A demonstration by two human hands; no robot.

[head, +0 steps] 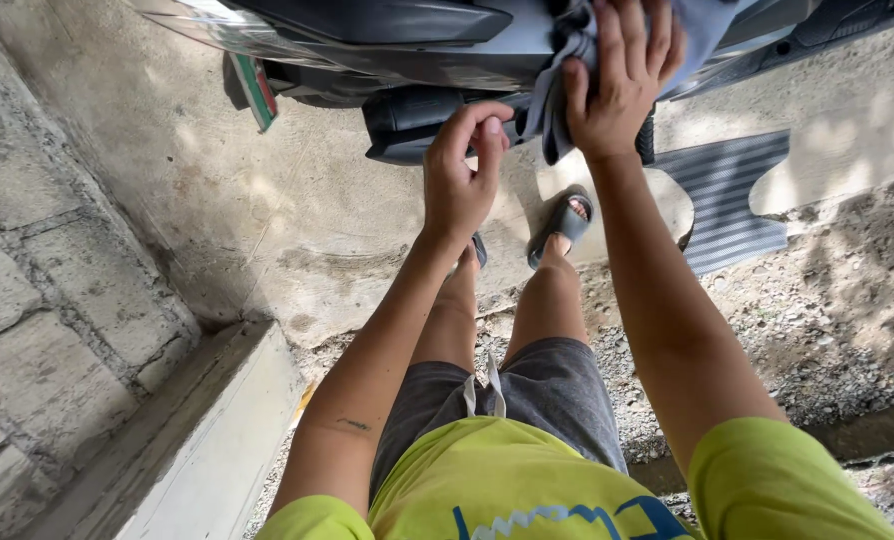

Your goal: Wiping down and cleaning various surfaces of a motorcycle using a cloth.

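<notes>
Head view is looking down past a yellow-green shirt (507, 490) and grey shorts (537, 395) at a dark grey scooter (397, 40) parked on concrete. Right hand (622, 85) is pressing a grey-blue cloth (557, 95) against the scooter's body, fingers spread and gripping the bunched fabric. Left hand (459, 170) is hanging just below the bodywork, fingertips pinched together on a trailing edge of the cloth. Feet in grey slippers (564, 225) are standing near a ribbed floor mat (722, 195) lying on the ground.
</notes>
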